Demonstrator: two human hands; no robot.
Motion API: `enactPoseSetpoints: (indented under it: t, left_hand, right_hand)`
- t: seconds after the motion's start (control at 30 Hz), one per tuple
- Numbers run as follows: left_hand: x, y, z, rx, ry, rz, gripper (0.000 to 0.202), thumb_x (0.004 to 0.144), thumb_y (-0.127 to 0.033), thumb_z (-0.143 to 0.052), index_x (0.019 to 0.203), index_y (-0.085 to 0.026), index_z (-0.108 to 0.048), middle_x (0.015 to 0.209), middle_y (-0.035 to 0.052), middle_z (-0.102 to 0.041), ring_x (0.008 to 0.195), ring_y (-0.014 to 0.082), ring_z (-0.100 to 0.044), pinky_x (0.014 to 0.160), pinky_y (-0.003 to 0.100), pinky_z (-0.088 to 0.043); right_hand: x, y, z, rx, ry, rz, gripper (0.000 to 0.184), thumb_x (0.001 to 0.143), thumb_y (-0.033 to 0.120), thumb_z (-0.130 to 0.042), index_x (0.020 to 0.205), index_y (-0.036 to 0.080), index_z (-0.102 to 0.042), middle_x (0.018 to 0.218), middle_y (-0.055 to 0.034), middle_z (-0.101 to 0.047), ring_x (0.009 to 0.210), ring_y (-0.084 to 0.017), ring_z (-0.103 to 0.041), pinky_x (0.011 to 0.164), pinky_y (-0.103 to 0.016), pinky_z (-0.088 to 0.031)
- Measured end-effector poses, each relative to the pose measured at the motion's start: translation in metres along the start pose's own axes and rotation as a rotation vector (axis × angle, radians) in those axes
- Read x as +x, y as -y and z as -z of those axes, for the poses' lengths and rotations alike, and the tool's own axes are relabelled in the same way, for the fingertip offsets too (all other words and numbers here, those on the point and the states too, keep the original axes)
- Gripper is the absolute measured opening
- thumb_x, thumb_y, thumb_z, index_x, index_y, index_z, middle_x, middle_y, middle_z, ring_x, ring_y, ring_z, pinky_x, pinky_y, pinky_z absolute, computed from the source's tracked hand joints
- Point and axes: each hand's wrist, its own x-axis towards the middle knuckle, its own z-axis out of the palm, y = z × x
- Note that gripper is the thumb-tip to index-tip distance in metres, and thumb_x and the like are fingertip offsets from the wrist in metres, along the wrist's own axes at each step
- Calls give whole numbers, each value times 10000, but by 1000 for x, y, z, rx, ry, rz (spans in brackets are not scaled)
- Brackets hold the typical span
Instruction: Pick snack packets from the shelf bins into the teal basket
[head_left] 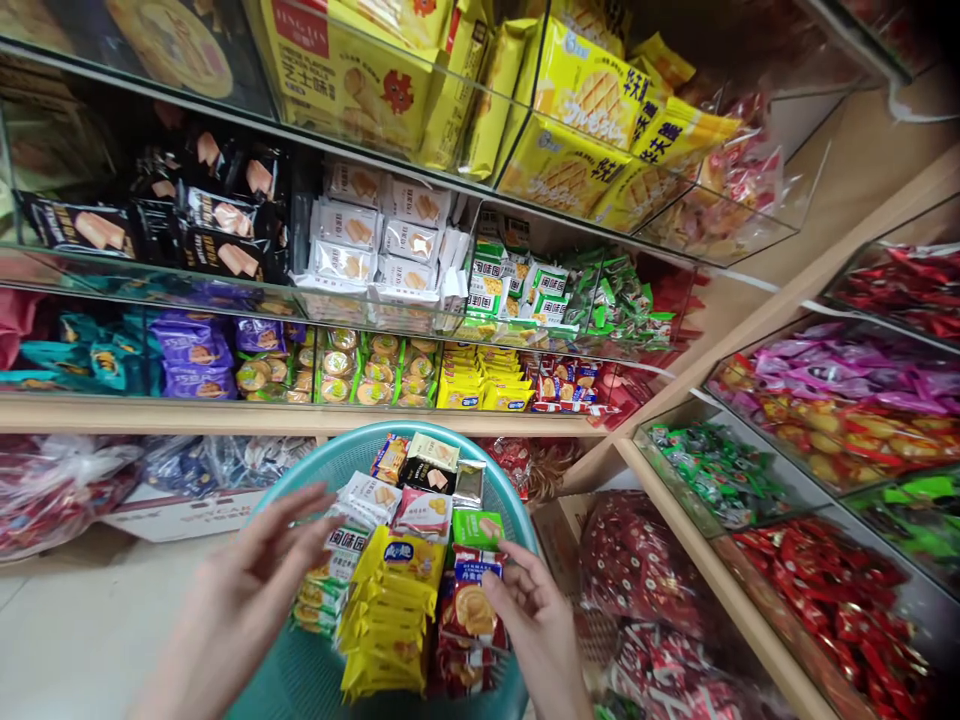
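Note:
A teal plastic basket (pixel 279 668) below me holds several kinds of wrapped snacks. My left hand (pixel 251 580), blurred, hovers over its left side with fingers stretched and nothing in them. Near it are green-and-white packets (pixel 346 545). My right hand (pixel 541 615) is at the right side, thumb on the front of a red-and-blue biscuit packet (pixel 474 600) and fingers curled at its edge. Yellow packets (pixel 390 610) stand in a row between the hands. Behind them lie a pink-and-white packet (pixel 424 512), a green packet (pixel 477 528) and a black wafer packet (pixel 429 470).
Shelves with clear bins rise ahead, holding black packets (pixel 232 235), white packets (pixel 375 245) and yellow packets (pixel 592 90). To the right, a wooden-edged rack (pixel 694 530) holds red sweets (pixel 840 610). Bagged goods (pixel 645 570) sit low beside the basket; tiled floor (pixel 67 620) shows left.

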Motion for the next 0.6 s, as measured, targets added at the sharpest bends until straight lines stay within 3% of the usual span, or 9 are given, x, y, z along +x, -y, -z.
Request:
enactPoseSetpoints:
  t: [0.07,0.13,0.27,0.33,0.43,0.6]
  left_hand:
    - [8,17,22,96,-89,22,570,697,-573,-595,1121,-194,-567,1016,55,-714,833,226,-688,746,319,-568]
    - [15,44,39,98,-171,42,601,689,-599,-584,1132,-194,-562,957,52,-729,820,228,-691,731,316,-572]
    - [22,89,57,24,-246,57,617,662,-619,-588,1113,-198,-558,1006,71,-713,814,234,-696,712,305,-584]
    - [21,97,60,0,-254,100,668,622,-661,-578,1097,-192,-556,975,76,-720,810,243,-696,712,319,-585]
    - [17,96,61,133,-312,142,643,595,-675,-548,1043,-214,-589,944,66,-726,823,259,-692,726,330,-576]
    - [15,105,57,287,-435,42,514,617,-615,-514,939,-230,-629,1096,72,-669,916,287,-658,676,323,-577]
  right_hand:
    - [1,-2,-2,-31,-9,-1,590,682,411,-709,1180,159,-521,716,-15,-618,669,-162,-570,631,-277,-475]
    - [1,-2,-6,-69,-62,19,592,679,421,-707,1176,150,-531,669,2,-598,611,-137,-536,574,-242,-449]
    - [0,-9,-15,-90,-154,82,647,670,466,-689,1203,139,-524,610,12,-586,537,-120,-485,492,-215,-394]
    - [3,-16,-17,-89,-174,108,672,670,491,-673,1213,129,-513,596,8,-588,521,-125,-485,483,-220,-390]
    - [8,-27,-16,-187,-208,164,614,671,499,-656,1152,128,-562,569,15,-573,464,-108,-434,447,-216,-354]
    - [12,-36,-12,-425,-324,278,461,648,480,-656,973,154,-669,670,-3,-606,421,-76,-369,398,-211,-316]
